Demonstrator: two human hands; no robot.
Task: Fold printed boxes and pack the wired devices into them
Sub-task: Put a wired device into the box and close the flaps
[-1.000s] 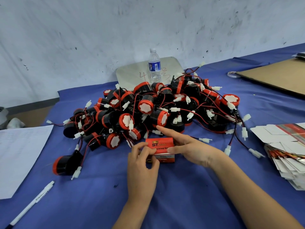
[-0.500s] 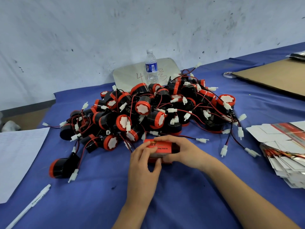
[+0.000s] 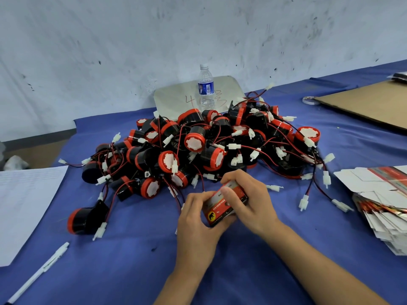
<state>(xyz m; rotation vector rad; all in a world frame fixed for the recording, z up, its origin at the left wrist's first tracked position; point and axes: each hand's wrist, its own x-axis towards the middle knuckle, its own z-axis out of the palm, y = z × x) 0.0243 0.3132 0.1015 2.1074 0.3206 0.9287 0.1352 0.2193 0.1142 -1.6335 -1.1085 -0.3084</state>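
Both hands grip a small red printed box (image 3: 226,202) above the blue cloth (image 3: 123,260): left hand (image 3: 196,219) at its near end, right hand (image 3: 253,201) curled over top. Pile of wired devices (image 3: 198,146) just behind; flat box blanks (image 3: 378,201) stacked at right.

The left hand (image 3: 195,223) and right hand (image 3: 255,205) are bare. The left forearm (image 3: 176,287) and right forearm (image 3: 319,267) are uncovered down to the lower edge of the view. The right thumbnail looks short and plain.
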